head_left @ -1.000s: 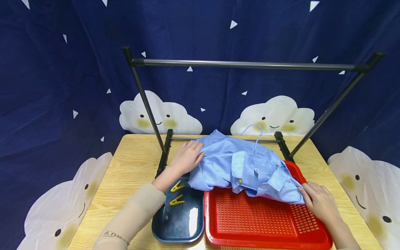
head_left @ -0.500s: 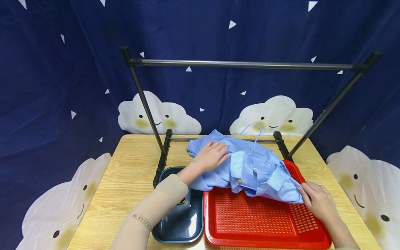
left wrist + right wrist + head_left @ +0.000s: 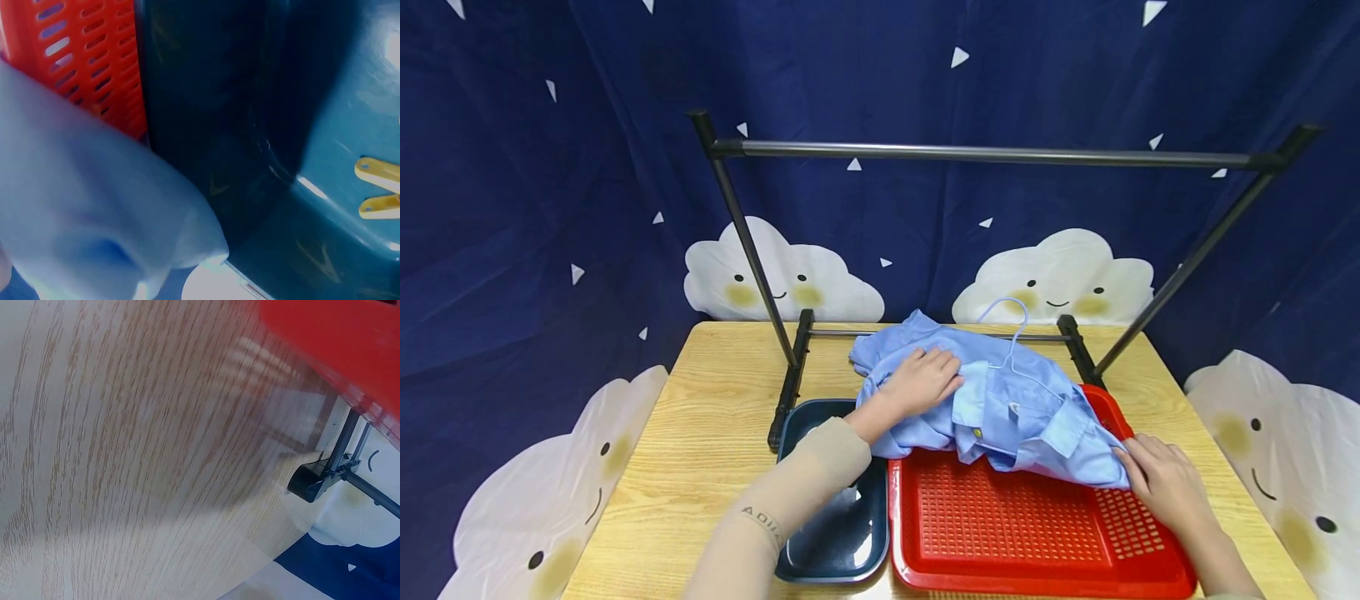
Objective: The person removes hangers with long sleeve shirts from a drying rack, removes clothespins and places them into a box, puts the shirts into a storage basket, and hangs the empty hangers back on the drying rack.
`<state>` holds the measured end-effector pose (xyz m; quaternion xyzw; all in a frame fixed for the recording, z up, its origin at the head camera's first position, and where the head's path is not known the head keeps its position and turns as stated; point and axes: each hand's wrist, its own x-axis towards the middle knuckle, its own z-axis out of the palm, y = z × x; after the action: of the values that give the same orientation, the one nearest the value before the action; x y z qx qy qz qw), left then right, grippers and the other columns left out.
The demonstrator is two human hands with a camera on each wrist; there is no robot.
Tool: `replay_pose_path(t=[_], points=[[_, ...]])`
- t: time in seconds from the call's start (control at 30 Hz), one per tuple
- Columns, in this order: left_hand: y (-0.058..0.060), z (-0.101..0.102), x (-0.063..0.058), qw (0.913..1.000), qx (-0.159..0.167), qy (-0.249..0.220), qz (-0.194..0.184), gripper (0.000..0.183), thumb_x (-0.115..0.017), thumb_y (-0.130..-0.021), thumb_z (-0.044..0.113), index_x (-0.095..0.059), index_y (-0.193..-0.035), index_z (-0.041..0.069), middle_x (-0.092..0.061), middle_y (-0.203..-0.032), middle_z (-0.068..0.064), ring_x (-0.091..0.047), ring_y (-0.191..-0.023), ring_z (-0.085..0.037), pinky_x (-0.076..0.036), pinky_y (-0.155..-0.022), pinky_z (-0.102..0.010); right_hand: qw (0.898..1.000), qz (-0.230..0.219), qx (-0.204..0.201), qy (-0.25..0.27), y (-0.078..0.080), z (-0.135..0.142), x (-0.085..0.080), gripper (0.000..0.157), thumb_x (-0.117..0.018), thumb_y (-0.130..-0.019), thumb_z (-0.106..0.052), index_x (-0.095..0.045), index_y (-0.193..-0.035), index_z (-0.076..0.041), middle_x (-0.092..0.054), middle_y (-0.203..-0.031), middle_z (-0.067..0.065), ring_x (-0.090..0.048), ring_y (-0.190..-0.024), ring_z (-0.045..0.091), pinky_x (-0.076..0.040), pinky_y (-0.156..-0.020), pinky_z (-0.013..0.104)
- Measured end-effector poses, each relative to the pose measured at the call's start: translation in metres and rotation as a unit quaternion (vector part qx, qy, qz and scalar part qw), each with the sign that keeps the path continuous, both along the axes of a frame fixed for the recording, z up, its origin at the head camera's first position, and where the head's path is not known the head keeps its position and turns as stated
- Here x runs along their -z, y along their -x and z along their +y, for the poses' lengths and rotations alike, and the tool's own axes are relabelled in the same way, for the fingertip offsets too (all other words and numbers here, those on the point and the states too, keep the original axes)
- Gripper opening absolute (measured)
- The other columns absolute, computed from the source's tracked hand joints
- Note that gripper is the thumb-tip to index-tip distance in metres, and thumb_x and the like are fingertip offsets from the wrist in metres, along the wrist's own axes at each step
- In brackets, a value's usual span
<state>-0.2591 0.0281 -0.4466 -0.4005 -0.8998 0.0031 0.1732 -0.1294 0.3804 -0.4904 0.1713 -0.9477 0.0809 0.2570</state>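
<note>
A light blue shirt [image 3: 917, 429] lies bunched over the back of a red basket [image 3: 910, 575] and the edge of a dark tray [image 3: 831, 575]. A blue hanger [image 3: 1025, 312] sits in it, hook upward. My left hand [image 3: 917, 383] grips the shirt left of its collar flap, fingers bent and thumb close to them. At the shirt's right end, my right hand [image 3: 1165, 483] pinches the cloth. In the left wrist view, the shirt [image 3: 94, 187] hangs close to the camera; two yellow clothespins [image 3: 378, 175] lie in the tray.
A black rack with a metal top bar [image 3: 985, 154] stands behind the shirt on the wooden table [image 3: 715, 392]. Its side posts slant outward. A navy curtain [image 3: 880, 75] with clouds hangs behind. The right wrist view shows the basket's red side [image 3: 350, 350] above the table.
My left hand has moved right, from the shirt's left side to near the collar flap. The cloth under it has shifted slightly. My right hand stays in place.
</note>
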Motion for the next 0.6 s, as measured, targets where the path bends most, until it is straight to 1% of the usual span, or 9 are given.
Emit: replay_pose_path(t=[0.13,0.3,0.4,0.47,0.6], points=[[-0.002,0.005,0.002,0.9999,-0.001,-0.013,0.011,0.026,-0.034,-0.098,0.034,-0.052,-0.097,0.015,-0.055,-0.099,0.003,-0.052,-0.095,-0.013,-0.041,-0.08,-0.03,1.0,-0.002,0.001,0.0,0.0,0.0,0.0,0.014,-0.058,-0.086,-0.016,-0.05,-0.076,-0.015,-0.051,-0.073,0.0,-0.049,-0.07,0.023,-0.034,-0.064,0.038],[-0.002,0.012,0.004,0.999,0.001,-0.033,0.03,0.021,-0.037,-0.098,0.03,-0.051,-0.094,0.015,-0.055,-0.096,0.003,-0.052,-0.092,-0.014,-0.041,-0.078,-0.029,1.0,-0.002,-0.001,0.003,0.001,0.0,0.001,0.013,-0.058,-0.086,-0.015,-0.05,-0.076,-0.015,-0.052,-0.074,0.001,-0.05,-0.071,0.023,-0.034,-0.066,0.038],[-0.003,0.016,0.004,0.9984,0.002,-0.037,0.042,0.02,-0.037,-0.098,0.028,-0.051,-0.093,0.015,-0.054,-0.094,0.003,-0.052,-0.091,-0.014,-0.041,-0.076,-0.028,1.0,0.0,-0.003,0.005,0.001,0.0,0.002,0.013,-0.058,-0.086,-0.015,-0.05,-0.076,-0.014,-0.052,-0.074,0.001,-0.05,-0.072,0.024,-0.034,-0.066,0.039],[-0.003,0.019,0.004,0.9984,0.002,-0.038,0.042,0.02,-0.037,-0.098,0.028,-0.051,-0.092,0.014,-0.053,-0.093,0.003,-0.052,-0.09,-0.014,-0.041,-0.075,-0.028,1.0,0.001,-0.004,0.007,0.001,-0.001,0.002,0.012,-0.057,-0.087,-0.015,-0.05,-0.077,-0.014,-0.053,-0.074,0.002,-0.051,-0.072,0.025,-0.034,-0.066,0.039],[-0.003,0.022,0.003,0.9987,0.0,-0.04,0.03,0.02,-0.036,-0.099,0.027,-0.05,-0.093,0.014,-0.052,-0.092,0.003,-0.052,-0.089,-0.014,-0.041,-0.073,-0.027,1.0,0.0,-0.006,0.008,0.001,-0.001,0.001,0.012,-0.058,-0.086,-0.015,-0.051,-0.077,-0.014,-0.053,-0.074,0.002,-0.051,-0.072,0.024,-0.034,-0.066,0.039]])
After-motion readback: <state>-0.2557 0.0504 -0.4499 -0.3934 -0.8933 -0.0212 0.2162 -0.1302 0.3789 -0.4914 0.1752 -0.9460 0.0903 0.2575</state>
